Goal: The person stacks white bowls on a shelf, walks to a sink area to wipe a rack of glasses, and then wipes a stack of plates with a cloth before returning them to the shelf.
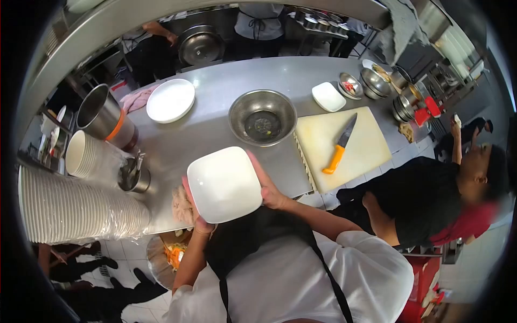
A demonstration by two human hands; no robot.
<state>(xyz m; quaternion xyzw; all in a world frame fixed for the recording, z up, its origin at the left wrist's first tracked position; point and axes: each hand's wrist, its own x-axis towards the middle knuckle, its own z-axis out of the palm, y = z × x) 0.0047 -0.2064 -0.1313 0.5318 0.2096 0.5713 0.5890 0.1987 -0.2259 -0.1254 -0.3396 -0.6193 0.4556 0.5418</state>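
A white square bowl [225,184] is held up in front of the apron, over the counter's near edge. My left hand [200,222] grips its left side, and my right hand [267,189] grips its right side. Nothing shows inside the bowl. Beyond it stands a metal bowl [263,117] with a little liquid or residue at the bottom. To the right, a knife [339,148] with an orange handle lies on a pale cutting board [371,148]. A pinkish cloth [182,204] lies just left of my left hand.
Stacked disposable cups [81,207] and a steel container [100,114] line the left. A white plate [171,100] and small white dish [328,97] sit further back. One person [425,194] stands at the right; others work behind the counter. A vegetable-filled bowl [175,255] is below left.
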